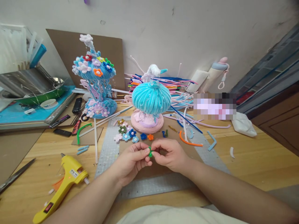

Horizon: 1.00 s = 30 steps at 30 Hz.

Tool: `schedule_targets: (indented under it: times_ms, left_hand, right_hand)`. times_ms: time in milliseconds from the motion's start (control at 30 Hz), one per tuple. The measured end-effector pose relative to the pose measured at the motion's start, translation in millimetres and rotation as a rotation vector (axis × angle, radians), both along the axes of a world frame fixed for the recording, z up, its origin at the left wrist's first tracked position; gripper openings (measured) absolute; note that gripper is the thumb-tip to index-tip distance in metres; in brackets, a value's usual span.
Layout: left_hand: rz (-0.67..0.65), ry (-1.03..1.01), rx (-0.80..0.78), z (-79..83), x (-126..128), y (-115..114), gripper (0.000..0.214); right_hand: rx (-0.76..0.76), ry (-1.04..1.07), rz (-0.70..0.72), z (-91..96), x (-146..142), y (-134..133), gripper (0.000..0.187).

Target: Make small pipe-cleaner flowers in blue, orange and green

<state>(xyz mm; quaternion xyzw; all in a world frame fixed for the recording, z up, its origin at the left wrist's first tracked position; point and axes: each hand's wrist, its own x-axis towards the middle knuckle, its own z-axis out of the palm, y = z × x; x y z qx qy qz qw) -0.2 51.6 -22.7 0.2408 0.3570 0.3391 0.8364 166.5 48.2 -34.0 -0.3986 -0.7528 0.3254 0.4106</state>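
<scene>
My left hand (133, 160) and my right hand (169, 154) meet over the grey cutting mat (149, 183), both pinching a small green pipe-cleaner piece (150, 151) between thumbs and fingertips. Just beyond my fingers lies a row of small pipe-cleaner flowers (130, 134) in blue, white, green and orange. Behind them stands a blue pipe-cleaner dome on a pink base (149, 102). A finished blue mushroom-shaped model decorated with flowers (95, 81) stands further left.
A yellow glue gun (63, 183) lies at the front left, scissors (14, 175) at the left edge. A heap of loose coloured pipe cleaners (177, 90) lies behind the dome. An orange pipe cleaner (188, 141) lies right of my hands. Boxes and trays are stacked at the far left.
</scene>
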Motion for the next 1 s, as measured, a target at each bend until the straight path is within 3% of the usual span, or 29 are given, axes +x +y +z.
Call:
schedule_targets:
  times_ms: [233,333,500,700,1000]
  left_hand:
    - [0.097,0.090,0.117,0.7,0.7,1.7,0.019]
    - [0.161,0.095,0.125,-0.2,1.5,2.9,0.020]
    - [0.109,0.064,0.134,0.7,2.6,1.3,0.020]
    - [0.089,0.214,0.256,-0.1,4.3,0.0,0.022]
    - [0.059,0.277,0.274,-3.6,5.9,-0.2,0.027]
  right_hand:
    - [-0.219,0.100,-0.018,0.9,3.3,2.2,0.009]
    - [-0.218,0.068,-0.039,0.5,2.4,1.3,0.008]
    - [-0.236,0.007,-0.040,-2.8,-1.9,-1.0,0.012]
    - [-0.092,-0.126,-0.056,0.1,-2.2,-2.3,0.011]
    - [0.030,-0.193,0.008,4.1,-4.6,-3.7,0.018]
